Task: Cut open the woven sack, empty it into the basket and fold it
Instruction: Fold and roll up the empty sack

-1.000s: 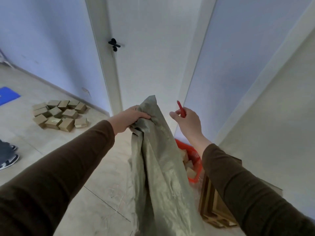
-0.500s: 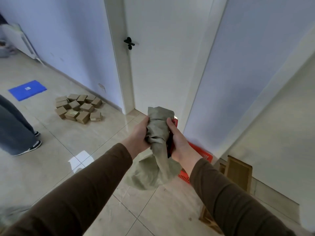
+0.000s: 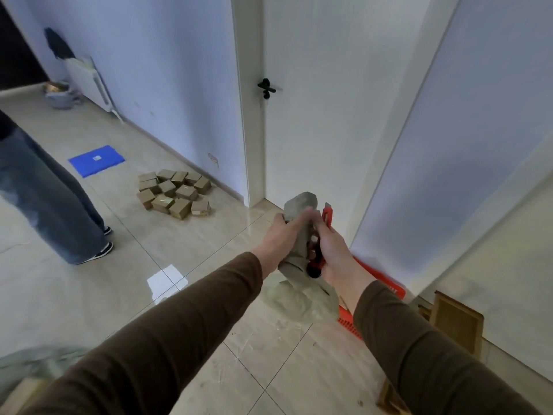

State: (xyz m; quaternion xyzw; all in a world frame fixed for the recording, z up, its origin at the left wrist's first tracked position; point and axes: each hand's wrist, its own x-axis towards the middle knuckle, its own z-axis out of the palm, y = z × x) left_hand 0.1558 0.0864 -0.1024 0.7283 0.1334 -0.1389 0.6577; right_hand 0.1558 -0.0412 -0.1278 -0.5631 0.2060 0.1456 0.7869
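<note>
The grey-green woven sack [image 3: 299,298] is bunched into a thick roll in front of me. My left hand [image 3: 281,238] grips the roll's upper part from the left. My right hand [image 3: 330,250] holds a red utility knife [image 3: 324,223] against the roll's right side, blade end up, and its fingers curl onto the sack as well. The sack's loose lower end hangs crumpled below both hands. Behind my right forearm lies the red plastic basket [image 3: 386,287] on the floor by the wall, mostly hidden; its contents are out of sight.
A pile of small cardboard boxes [image 3: 173,194] lies on the tiled floor left of the white door [image 3: 314,100]. Another person's legs [image 3: 51,199] stand at the left. A blue mat [image 3: 97,160] lies farther back. Wooden frames [image 3: 457,322] lean at the right wall.
The sack, hanging long from my left hand a second ago, is now gathered into a tight roll between both hands. My right hand with the knife has closed onto it. My view has swung left.
</note>
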